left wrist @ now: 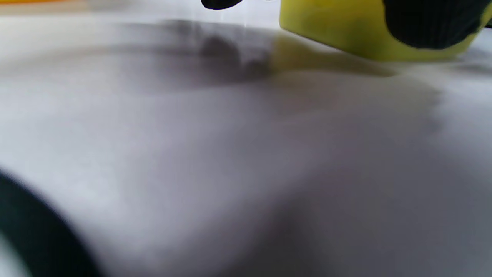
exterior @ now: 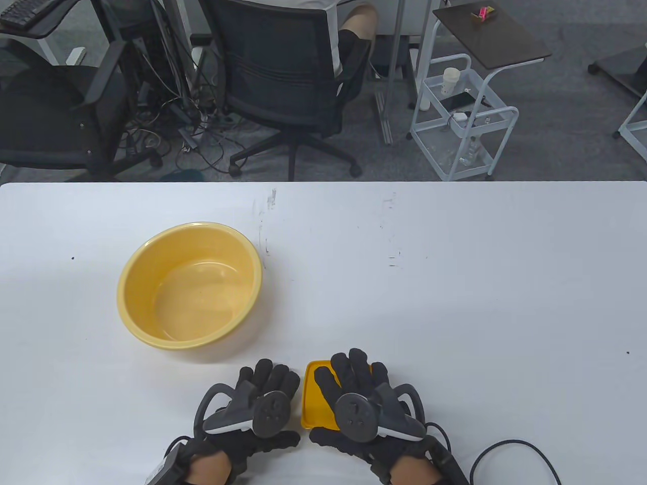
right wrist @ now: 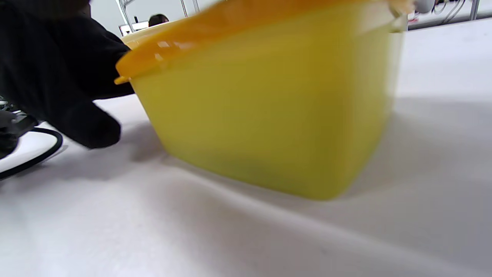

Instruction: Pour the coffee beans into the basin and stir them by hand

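Note:
An empty yellow basin (exterior: 191, 285) stands left of centre on the white table (exterior: 455, 303). Near the front edge stands a yellow container (exterior: 312, 404) with an orange lid (right wrist: 238, 27); what is inside stays hidden. My right hand (exterior: 356, 386) lies over the lid, its fingers curved down across the top. My left hand (exterior: 265, 394) is curled against the container's left wall (left wrist: 338, 30), and one fingertip (left wrist: 434, 23) touches that wall. The container (right wrist: 269, 115) still stands on the table.
Cables trail from both wrists along the front edge (exterior: 510, 449). Beyond the far edge are office chairs (exterior: 288, 76), a seated person's leg (exterior: 356, 30) and a white wire cart (exterior: 462, 116).

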Tool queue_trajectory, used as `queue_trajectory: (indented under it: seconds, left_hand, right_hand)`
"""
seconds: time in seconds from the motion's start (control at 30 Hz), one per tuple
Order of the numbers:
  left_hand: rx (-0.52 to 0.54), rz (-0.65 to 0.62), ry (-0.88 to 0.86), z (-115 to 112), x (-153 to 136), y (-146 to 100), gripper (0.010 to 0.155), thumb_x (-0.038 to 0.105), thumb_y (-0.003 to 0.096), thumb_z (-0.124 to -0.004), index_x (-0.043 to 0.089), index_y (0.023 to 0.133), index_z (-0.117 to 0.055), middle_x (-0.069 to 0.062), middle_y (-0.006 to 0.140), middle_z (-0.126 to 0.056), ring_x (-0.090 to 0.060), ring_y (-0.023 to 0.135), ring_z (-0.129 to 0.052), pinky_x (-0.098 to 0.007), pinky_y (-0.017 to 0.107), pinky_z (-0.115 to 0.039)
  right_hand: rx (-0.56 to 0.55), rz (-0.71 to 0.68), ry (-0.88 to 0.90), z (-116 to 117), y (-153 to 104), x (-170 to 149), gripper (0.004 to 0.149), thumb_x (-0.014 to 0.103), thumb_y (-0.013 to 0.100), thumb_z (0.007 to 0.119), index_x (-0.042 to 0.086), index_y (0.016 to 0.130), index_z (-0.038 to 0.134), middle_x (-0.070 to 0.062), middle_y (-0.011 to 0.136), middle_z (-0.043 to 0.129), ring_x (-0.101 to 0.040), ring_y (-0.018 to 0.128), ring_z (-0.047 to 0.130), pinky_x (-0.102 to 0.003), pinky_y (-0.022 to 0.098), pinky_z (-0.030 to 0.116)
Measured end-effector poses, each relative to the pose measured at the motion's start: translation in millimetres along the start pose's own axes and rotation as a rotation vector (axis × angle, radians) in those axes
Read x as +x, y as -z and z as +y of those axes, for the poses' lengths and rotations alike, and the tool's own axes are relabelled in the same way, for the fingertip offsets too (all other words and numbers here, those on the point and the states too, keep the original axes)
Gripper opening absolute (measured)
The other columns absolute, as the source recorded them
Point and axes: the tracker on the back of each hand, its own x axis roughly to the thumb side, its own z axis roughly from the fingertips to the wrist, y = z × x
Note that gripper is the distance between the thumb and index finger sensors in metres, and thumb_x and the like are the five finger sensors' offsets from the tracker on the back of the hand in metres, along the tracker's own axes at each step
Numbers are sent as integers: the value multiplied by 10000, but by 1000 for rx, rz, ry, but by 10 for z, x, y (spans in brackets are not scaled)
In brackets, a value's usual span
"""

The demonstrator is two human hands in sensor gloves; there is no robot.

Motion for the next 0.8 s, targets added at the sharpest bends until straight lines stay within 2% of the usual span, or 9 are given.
queue_trajectory:
  seconds: [0.1,0.23,0.33,0.43,0.6,0.7,0.73,0.8]
  left_hand:
    - [-11,-14,-14,-36,6,23,1034,682,401,-714,117,1103,-206,-230,1175,-259,-541,1083,-275,-644,761,-288]
    - [-9,-28,-94,-79,-9,67,1068,702,413,-676,91,1081,-109,-242,1163,-178,-545,1077,-216,-645,759,-258]
    - [-52,-46,-148,-103,-10,108,1068,711,429,-650,97,1076,-63,-240,1158,-124,-545,1073,-165,-645,759,-231]
    - [-58,-61,-167,-110,3,114,1054,701,436,-650,114,1076,-53,-220,1161,-105,-537,1072,-135,-642,760,-212]
    - [-75,-72,-184,-113,5,119,1060,688,445,-657,104,1065,-25,-216,1155,-70,-530,1067,-93,-644,757,-185]
    - [-82,-72,-178,-113,13,121,1067,682,448,-669,101,1058,-15,-214,1152,-60,-529,1067,-82,-644,757,-177]
    - [-83,-74,-177,-112,13,121,1086,706,432,-658,96,1058,-13,-219,1151,-58,-530,1066,-81,-646,755,-176]
    - [-78,-78,-192,-108,11,119,1087,705,432,-662,90,1061,-23,-222,1152,-65,-529,1067,-85,-646,756,-178]
  right_hand:
    - [45,5,-90,93,67,59,927,719,426,542,139,1056,187,-224,1094,145,-548,979,87,-727,655,251]
    - [48,-15,-94,172,119,118,925,715,427,539,124,1055,203,-228,1092,163,-551,980,107,-721,658,260]
    - [33,-17,-132,213,127,134,917,708,432,548,128,1056,208,-222,1094,171,-549,986,122,-719,658,256]
    - [-1,-18,-199,225,123,176,912,713,425,547,128,1060,254,-220,1093,233,-552,995,212,-717,659,313]
    - [-61,-29,-199,251,112,192,918,710,414,568,105,1055,314,-232,1082,303,-558,991,275,-717,653,349]
    - [-22,-27,-189,264,129,207,909,670,428,596,87,1047,274,-246,1072,256,-566,981,227,-716,658,308]
    - [-45,-25,-211,269,129,221,883,638,441,626,87,1042,290,-246,1066,277,-565,979,254,-712,657,329]
    - [-70,-42,-242,278,125,233,872,633,442,612,72,1038,312,-257,1057,317,-571,972,297,-706,657,362]
